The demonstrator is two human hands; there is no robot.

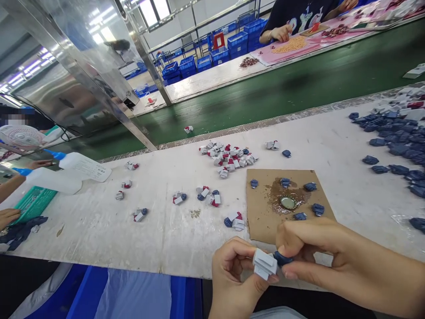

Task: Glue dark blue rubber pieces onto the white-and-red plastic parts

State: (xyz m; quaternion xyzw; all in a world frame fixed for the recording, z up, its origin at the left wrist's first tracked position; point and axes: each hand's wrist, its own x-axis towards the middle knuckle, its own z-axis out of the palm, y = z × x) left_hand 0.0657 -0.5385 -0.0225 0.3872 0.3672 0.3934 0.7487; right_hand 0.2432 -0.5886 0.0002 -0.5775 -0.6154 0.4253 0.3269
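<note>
Both hands are up over the near edge of the counter (332,153), almost meeting. Left hand (234,272) comes up from below, fingers curled and pinching one white block (264,264); right hand (320,248) reaches in from the right, thumb and fingers gripping one small blue piece (281,258) right up against the block — it's touching, as far as I can see. Just beyond: one cardboard sheet (260,219) with five more blue pieces (318,209) around one round disc (287,202). Far left, two squeeze bottles (86,167) and one green basket (37,200). The blue pile (403,137) at right — too jumbled to count.
</note>
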